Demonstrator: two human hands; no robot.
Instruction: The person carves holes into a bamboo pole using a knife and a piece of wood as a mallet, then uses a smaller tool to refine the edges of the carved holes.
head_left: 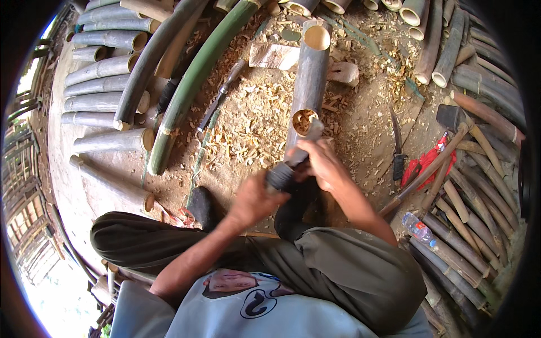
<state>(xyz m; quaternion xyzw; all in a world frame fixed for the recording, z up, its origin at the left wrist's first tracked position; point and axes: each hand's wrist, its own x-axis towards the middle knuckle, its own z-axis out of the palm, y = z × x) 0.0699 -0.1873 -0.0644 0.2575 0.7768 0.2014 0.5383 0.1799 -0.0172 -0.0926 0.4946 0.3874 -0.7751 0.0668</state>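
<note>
Before me lies a thick grey bamboo pole (309,70) with two oval openings cut in its upper side. Loose shavings fill the nearer opening (305,121). My left hand (253,197) is wrapped round the black handle of a blurred chisel-like tool (280,176). Closer to the pole, my right hand (320,162) grips the same tool towards its metal end, which is at the nearer opening. Motion smears the tool, so its exact blade shape cannot be made out. Both hands are just above my crossed legs.
Pale wood shavings (248,124) cover the ground. A long-bladed tool (221,94) and a green bamboo pole (197,84) lie left. On the right are a knife (398,149), a red bag (424,164), a hammer-like tool (451,118), a plastic bottle (418,228) and stacked bamboo (479,225).
</note>
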